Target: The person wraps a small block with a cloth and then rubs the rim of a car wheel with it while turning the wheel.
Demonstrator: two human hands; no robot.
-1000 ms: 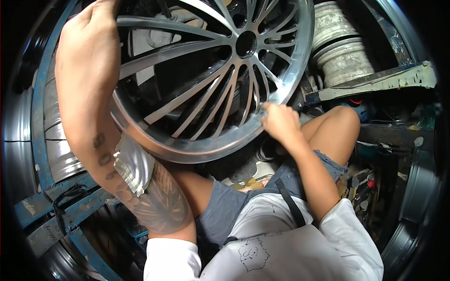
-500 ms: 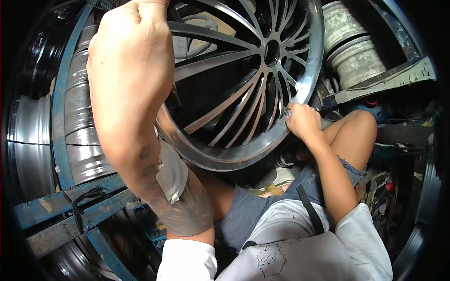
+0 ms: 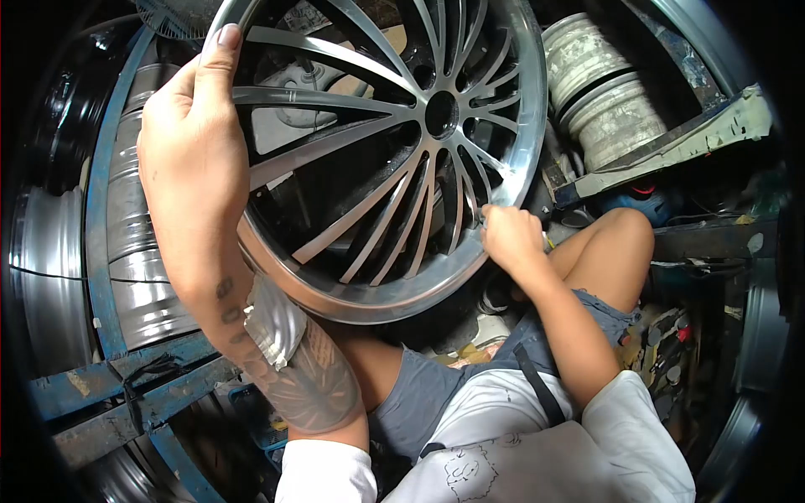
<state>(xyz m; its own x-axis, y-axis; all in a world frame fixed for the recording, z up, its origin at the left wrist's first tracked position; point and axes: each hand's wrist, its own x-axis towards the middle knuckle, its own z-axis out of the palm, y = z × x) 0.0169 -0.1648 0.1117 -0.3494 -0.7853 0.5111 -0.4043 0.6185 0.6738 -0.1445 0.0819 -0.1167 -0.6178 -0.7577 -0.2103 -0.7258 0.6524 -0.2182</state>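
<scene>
A large alloy wheel (image 3: 411, 303) with polished silver spokes and black recesses stands tilted in front of me. My left hand (image 3: 194, 138) grips its upper left edge, the thumb lying along the lip and the fingers partly hidden behind. At the lower right of the lip, my right hand (image 3: 513, 239) is closed with its fingertips pressed against the inner face of the rim. Whatever is pinched in those fingers is mostly hidden; only a small greyish bit shows. A torn pale patch (image 3: 275, 323) clings to my left forearm.
Stacked wheel rims (image 3: 151, 289) stand on a blue metal rack (image 3: 109, 251) at the left. Two dull, whitish rims (image 3: 616, 117) sit at upper right behind a worn metal bar (image 3: 671, 159). A fan guard (image 3: 172, 17) shows at the top left.
The wheel and both hands appear further left in view. My left thumb now shows on the lip, and my right hand remains at the lower right rim.
</scene>
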